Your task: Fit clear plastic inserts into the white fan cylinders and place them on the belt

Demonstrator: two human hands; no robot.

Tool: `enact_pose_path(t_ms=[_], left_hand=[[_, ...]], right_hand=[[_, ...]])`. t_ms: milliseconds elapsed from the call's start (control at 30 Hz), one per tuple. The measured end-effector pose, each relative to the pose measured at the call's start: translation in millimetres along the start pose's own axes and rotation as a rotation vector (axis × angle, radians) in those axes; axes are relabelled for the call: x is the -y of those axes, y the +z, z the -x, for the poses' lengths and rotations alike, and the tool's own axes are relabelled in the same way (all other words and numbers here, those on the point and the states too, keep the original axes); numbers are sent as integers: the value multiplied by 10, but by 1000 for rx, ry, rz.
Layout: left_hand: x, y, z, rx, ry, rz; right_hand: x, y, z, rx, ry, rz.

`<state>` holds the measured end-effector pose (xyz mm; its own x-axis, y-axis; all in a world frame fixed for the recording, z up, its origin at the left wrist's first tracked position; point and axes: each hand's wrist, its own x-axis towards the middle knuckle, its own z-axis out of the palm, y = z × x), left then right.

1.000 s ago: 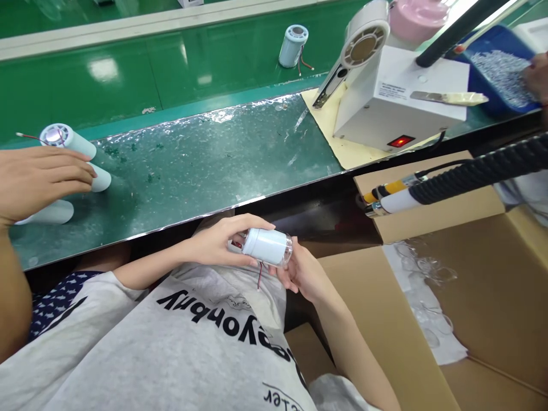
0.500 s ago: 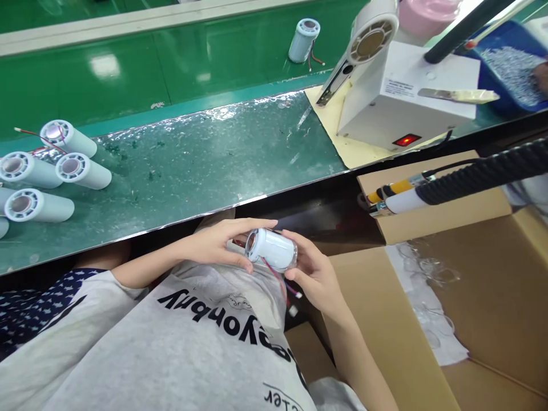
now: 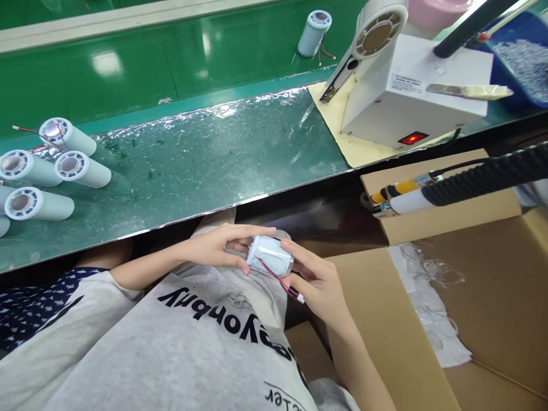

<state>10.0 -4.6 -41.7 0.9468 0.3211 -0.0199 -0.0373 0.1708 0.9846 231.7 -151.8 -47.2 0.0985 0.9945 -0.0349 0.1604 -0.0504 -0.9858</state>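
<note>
Head view: wires [image 3: 274, 274] have swung to right hand [image 3: 319, 279], its grip and left hand [image 3: 216, 244] pinching the cylinder [image 3: 269, 255].

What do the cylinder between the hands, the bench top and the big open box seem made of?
The pale blue cylinder: probably smooth plastic or wrap, judging by its glossy highlight; its core is hidden.
The bench top: green and shiny, its rippled glare suggesting a plastic film or sheet; the base is unclear.
The open box: almost certainly cardboard, matt brown with folded flaps.
</note>
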Motion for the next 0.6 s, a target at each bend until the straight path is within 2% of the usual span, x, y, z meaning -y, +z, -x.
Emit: enact_pose_path(t_ms=[100,200,433,600], left_hand=[[0,-13,-12,14,26,-45],[27,-42,-22,27,10,-69],[164,-35,-8,16,-28,-21],[146,-3,-17,36,67,-11]], right_hand=[[-6,-14,18,0,66,-70],[-8,-14,29,-10,46,-28],[-27,-4,4,-14,-164,220],[-36,-23,24,-17,-291,253]])
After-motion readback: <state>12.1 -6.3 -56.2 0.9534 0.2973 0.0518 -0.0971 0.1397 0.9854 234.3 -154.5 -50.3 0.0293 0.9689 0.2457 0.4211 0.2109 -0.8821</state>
